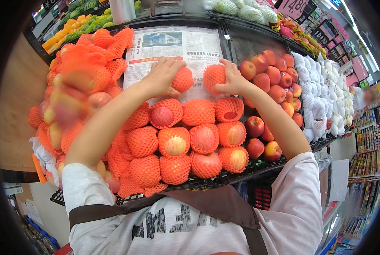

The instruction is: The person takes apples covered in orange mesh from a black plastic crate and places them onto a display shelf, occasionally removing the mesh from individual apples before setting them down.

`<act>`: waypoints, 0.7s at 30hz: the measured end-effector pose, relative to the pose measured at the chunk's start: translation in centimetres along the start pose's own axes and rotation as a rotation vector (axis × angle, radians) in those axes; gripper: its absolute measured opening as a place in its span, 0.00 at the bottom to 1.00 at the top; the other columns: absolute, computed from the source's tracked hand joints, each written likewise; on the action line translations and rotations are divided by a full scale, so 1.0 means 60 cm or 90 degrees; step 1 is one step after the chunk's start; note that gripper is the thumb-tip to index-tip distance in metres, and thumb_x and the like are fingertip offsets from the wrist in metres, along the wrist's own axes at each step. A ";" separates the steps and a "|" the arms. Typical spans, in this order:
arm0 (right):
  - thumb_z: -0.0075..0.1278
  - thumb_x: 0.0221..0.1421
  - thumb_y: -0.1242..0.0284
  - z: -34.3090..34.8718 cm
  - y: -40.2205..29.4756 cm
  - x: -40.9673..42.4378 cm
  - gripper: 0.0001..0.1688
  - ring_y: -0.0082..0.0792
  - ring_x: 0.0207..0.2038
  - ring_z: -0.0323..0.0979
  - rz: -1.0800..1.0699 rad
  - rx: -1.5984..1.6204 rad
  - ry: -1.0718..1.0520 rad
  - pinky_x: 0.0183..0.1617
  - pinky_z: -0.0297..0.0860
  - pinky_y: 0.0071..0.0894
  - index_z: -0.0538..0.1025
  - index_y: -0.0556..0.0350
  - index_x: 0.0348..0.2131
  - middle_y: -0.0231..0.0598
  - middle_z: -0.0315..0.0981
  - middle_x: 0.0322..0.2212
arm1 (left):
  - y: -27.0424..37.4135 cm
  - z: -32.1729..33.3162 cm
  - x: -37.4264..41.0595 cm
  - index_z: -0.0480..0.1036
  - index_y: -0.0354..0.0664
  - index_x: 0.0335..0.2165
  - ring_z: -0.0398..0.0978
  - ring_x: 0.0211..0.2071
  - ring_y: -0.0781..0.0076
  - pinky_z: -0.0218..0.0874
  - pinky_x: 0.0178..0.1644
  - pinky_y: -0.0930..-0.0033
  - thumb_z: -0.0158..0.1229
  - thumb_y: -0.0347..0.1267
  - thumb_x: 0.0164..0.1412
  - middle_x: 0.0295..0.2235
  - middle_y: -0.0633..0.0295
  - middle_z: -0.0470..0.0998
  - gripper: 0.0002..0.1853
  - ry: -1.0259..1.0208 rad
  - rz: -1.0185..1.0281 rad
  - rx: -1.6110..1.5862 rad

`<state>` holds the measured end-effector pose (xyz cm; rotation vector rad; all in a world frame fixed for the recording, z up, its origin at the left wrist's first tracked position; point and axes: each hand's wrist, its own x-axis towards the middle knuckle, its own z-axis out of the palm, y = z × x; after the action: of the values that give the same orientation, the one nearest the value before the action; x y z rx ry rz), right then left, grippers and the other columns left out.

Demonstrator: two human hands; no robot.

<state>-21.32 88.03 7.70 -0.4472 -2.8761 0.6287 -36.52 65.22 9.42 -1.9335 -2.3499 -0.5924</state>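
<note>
My left hand [161,76] grips an apple in an orange foam net [182,79] above a newspaper sheet [206,41] that lines a black display crate. To its right, my right hand [233,78] holds another netted apple [214,79] by its right side. The two held apples are apart. Just below them, rows of apples in orange foam nets [198,112] sit side by side in the crate. At the left, more netted apples, loose apples [99,101] and orange foam nets [119,44] are heaped up; part of this heap is blurred.
Bare red apples [261,83] fill the crate on the right, with fruit in white foam nets [312,89] beyond. Along the back are mangoes [76,24], dragon fruit [287,32] and a roll of clear bags [122,11]. A wooden panel [20,111] borders the left.
</note>
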 end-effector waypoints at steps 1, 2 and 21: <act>0.60 0.30 0.63 -0.003 -0.007 -0.005 0.53 0.50 0.52 0.57 0.050 -0.005 -0.008 0.55 0.58 0.38 0.53 0.56 0.55 0.58 0.55 0.49 | 0.008 -0.001 0.002 0.55 0.45 0.51 0.57 0.50 0.46 0.54 0.53 0.56 0.67 0.31 0.33 0.47 0.49 0.63 0.43 -0.033 -0.025 0.000; 0.60 0.30 0.64 -0.006 -0.012 -0.007 0.53 0.50 0.49 0.60 0.061 0.027 -0.016 0.53 0.60 0.38 0.53 0.55 0.55 0.57 0.58 0.47 | 0.019 -0.002 0.005 0.56 0.44 0.51 0.58 0.49 0.46 0.54 0.52 0.56 0.67 0.32 0.34 0.47 0.49 0.63 0.43 -0.066 -0.050 0.000; 0.45 0.43 0.76 -0.074 0.000 -0.042 0.38 0.29 0.53 0.56 -0.085 0.410 -0.289 0.54 0.58 0.29 0.54 0.55 0.55 0.39 0.56 0.51 | 0.049 0.037 0.031 0.58 0.34 0.51 0.61 0.51 0.48 0.52 0.56 0.62 0.60 0.49 0.47 0.48 0.40 0.63 0.39 -0.099 -0.055 -0.328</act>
<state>-17.98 88.89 11.45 -0.0109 -2.8036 1.7302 -33.65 68.08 8.64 -2.1363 -2.5768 -1.1981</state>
